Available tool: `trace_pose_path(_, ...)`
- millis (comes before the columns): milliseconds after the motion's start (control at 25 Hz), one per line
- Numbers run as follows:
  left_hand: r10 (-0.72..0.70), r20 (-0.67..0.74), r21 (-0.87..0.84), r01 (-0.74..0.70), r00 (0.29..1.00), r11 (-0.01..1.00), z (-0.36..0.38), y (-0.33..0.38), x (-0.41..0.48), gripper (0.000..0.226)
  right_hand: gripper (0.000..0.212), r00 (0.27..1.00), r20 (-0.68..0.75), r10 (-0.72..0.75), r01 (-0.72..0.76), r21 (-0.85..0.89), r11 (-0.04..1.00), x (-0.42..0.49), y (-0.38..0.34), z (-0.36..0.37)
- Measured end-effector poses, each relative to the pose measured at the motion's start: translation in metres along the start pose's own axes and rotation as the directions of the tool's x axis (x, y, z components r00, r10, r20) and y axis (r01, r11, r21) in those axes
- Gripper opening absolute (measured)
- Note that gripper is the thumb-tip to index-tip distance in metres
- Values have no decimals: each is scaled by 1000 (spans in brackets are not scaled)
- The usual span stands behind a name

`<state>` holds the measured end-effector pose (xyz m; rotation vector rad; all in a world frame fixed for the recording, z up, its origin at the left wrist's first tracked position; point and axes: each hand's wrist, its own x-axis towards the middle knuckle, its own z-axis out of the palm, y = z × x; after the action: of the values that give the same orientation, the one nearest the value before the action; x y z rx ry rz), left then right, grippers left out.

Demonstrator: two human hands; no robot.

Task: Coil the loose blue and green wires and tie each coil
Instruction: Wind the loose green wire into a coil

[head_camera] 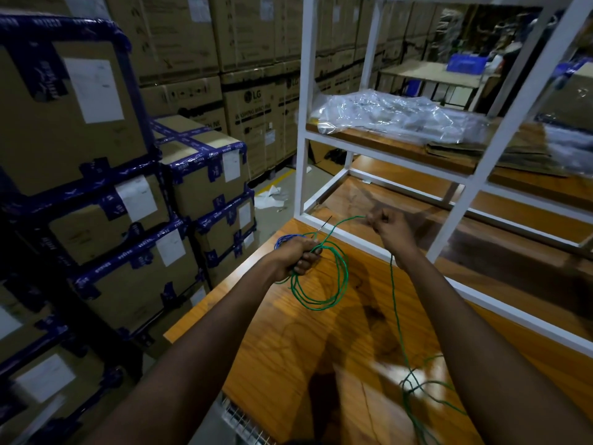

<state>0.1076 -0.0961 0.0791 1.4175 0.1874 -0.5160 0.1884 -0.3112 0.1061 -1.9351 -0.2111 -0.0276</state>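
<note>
The head camera is looking forward and down, close over left hand [296,255], right hand [388,228] and bench [282,332], facing the shelf frame [303,123].

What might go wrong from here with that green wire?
1. The green wire below the right hand runs into a tangle on the table; pulling might tighten it into a knot.
2. The left hand grips the coil and the blue wire together, so they may intertwine, or loops may slip free.
</note>
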Motion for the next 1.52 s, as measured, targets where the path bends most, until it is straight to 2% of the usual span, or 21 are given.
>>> trace_pose_path(120,-54,73,-99,61,996,993,-6,0,-2,38,28,1000,6,0,0,-58,998,-5,8,-2)
trace_pose_path(240,-18,80,-188,33,997,982,-15,3,-4,36,27,993,122,7,5,-97,995,-16,12,-4)
trace_pose_path(320,43,-20,-292,-47,999,955,-27,11,-3,37,27,977,209,53,-13,-188,982,-22,25,-9)
trace_pose_path(400,85,-168,-438,-151,982,886,-45,21,-2,38,25,961,266,76,17,-330,944,-31,45,-21)
trace_pose_path(480,75,-350,-559,-272,934,783,-66,31,-2,38,25,954,271,127,16,-469,883,-39,78,-37)
trace_pose_path(560,16,-542,-570,-381,840,728,-84,35,-3,39,33,955,194,222,-75,-570,819,-50,103,-58)
trace_pose_path(680,-65,-717,-465,-408,694,786,-89,33,1,39,47,951,117,285,-165,-586,793,-63,117,-74)
trace_pose_path(720,-68,-746,-422,-392,662,818,-82,33,1,39,46,947,133,294,-172,-561,810,-66,112,-72)
trace_pose_path(800,-43,-769,-337,-347,638,875,-68,31,10,39,31,943,201,264,-104,-578,809,-63,93,-63)
trace_pose_path(880,19,-748,-252,-311,663,916,-55,30,19,37,19,917,341,205,66,-639,766,-56,71,-49)
trace_pose_path(960,95,-720,-153,-291,687,944,-47,28,25,33,24,840,505,199,213,-643,735,-50,42,-37)
trace_pose_path(1080,195,-618,-8,-254,761,967,-37,23,24,34,23,711,694,113,283,-430,857,-48,-8,-21)
trace_pose_path(1120,221,-564,24,-251,796,968,-31,22,21,31,19,716,696,57,273,-355,894,-48,-22,-16)
trace_pose_path(1160,235,-506,50,-244,830,969,-26,20,20,28,15,751,660,-3,245,-274,930,-47,-34,-12)
trace_pose_path(1280,236,-367,89,-218,900,972,-12,15,15,25,16,905,413,-103,161,-108,981,-39,-48,2)
trace_pose_path(1400,227,-267,56,-220,936,974,-1,8,9,21,29,946,299,-125,166,-118,979,-30,-47,15)
trace_pose_path(1520,181,-234,47,-175,955,983,7,3,5,24,27,957,253,-145,198,-201,959,-18,-31,25)
